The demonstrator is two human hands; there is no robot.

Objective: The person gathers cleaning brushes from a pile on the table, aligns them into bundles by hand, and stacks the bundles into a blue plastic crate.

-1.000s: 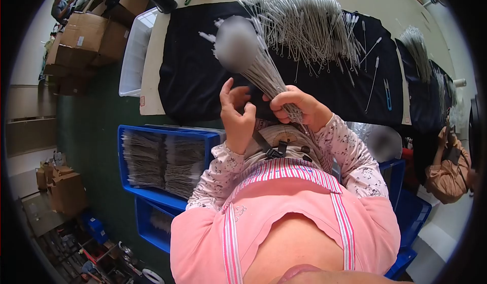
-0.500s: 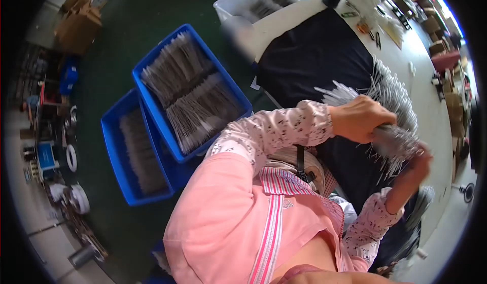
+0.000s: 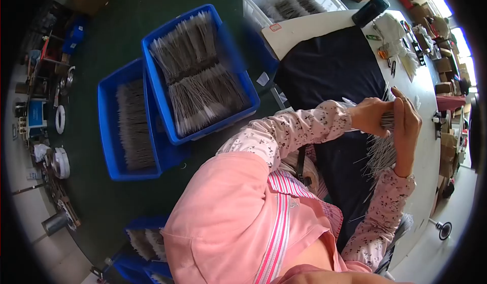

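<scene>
A bundle of thin grey wires (image 3: 387, 120) is gripped in my left hand (image 3: 369, 116), its fingers wrapped round it. My right hand (image 3: 407, 129) lies against the bundle's far end with fingers stretched out together, its palm turned toward the left hand. Below both hands, more loose grey wires (image 3: 381, 154) fan out over a dark cloth (image 3: 329, 56). Pale wire ends poke out behind my left wrist. Much of the held bundle is hidden by my hands.
The cloth covers part of a white table (image 3: 299, 26). To the left stand blue bins (image 3: 152, 44) (image 3: 103, 127) full of wire bundles. A white bin (image 3: 248, 5) with more bundles is behind the table. A dark cup-like object (image 3: 371, 11) and small tools lie at the table's far side.
My right hand has come up and flattened against the bundle's end. My left hand has shifted slightly right and up with the bundle. The whole view has shifted as well.
</scene>
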